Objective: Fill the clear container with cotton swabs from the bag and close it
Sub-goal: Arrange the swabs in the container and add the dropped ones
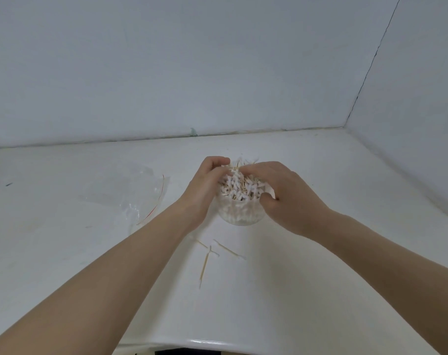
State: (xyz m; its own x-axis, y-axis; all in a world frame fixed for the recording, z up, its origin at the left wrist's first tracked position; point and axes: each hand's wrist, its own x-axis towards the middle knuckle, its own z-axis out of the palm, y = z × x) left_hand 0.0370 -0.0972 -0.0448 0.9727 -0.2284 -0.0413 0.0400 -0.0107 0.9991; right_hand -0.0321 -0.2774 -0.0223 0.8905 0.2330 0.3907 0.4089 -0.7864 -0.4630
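Swab-heaped clear container (241, 213) between both hands' curled fingers (251, 170), bag (130, 193) left, stray swabs (212, 254) near.

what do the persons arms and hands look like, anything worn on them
Both arms are bare from the frame edge to the wrist: no sleeves show. The left hand and right hand wear no gloves, and no rings, watch, bracelets or markings can be seen. Fingernails are too blurred to judge.
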